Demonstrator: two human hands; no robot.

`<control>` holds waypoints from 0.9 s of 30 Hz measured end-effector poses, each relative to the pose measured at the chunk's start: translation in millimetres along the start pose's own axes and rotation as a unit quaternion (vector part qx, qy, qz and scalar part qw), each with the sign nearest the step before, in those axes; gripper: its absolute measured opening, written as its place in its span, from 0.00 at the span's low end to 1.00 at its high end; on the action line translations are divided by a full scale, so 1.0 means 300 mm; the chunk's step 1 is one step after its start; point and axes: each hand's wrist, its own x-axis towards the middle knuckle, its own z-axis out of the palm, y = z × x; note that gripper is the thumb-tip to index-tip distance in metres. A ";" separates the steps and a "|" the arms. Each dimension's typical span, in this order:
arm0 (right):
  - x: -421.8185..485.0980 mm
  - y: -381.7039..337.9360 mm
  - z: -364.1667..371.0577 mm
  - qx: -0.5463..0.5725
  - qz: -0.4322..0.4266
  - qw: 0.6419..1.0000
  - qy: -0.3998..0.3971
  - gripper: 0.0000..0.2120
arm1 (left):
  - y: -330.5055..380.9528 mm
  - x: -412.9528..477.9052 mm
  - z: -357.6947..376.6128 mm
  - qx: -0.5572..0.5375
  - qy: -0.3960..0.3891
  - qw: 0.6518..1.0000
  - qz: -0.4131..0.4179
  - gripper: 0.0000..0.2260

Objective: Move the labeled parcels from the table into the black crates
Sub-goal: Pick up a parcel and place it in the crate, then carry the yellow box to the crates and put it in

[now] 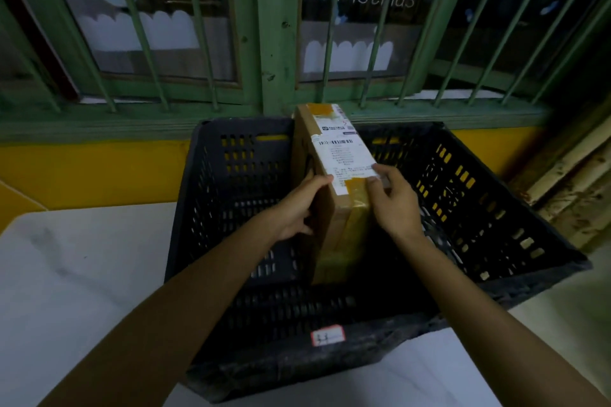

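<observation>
Tall brown cardboard parcel w/ a white shipping label point(334, 172) stands on end at centre frame, inside the black perforated plastic crate point(469, 195). Its top pokes above the far rim. The bottom end sits low in the crate, but it's too dark to tell if it touches the floor.

Left hand point(297, 211) grasps the parcel's left side, thumb on the labelled face and fingers curled round the edge. Right hand point(395, 201) clamps the right edge, thumb by the label's lower corner, where the yellowish tape crosses the box.

Handling, judged from looks: a stiff box w/ flat faces and firm corners, so it shouldn't sag or crush under a side grip. Prob. light to moderate, since two hands hold it upright w/o obvious strain. The glossy tape and label are likely slicker than bare card, so best hold is on opposite long edges, fingers on plain cardboard, as now. It's narrow and tall, so it could tip once let go; laying it flat or leaning it on a crate wall seems safer.

The crate sits on the white surface point(82, 274), w/ a small red-bordered white tag point(327, 335) on its near wall. This parcel is the only thing visible inside; interior is dim.
</observation>
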 end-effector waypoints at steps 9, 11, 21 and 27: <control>0.064 -0.027 0.018 0.011 0.014 1.000 -0.026 0.14 | 0.082 0.049 0.012 -0.037 0.130 0.989 0.064 0.25; 0.075 -0.020 0.010 0.020 0.018 0.999 -0.027 0.14 | 0.098 0.045 0.014 -0.044 0.143 0.987 0.066 0.26; 0.000 0.113 -0.401 0.236 0.090 0.963 0.094 0.09 | 0.287 -0.038 0.521 0.116 0.167 0.900 0.386 0.14; -0.259 0.369 -1.009 0.282 0.112 0.923 0.237 0.12 | 0.141 -0.031 1.196 0.085 -0.075 0.960 0.257 0.19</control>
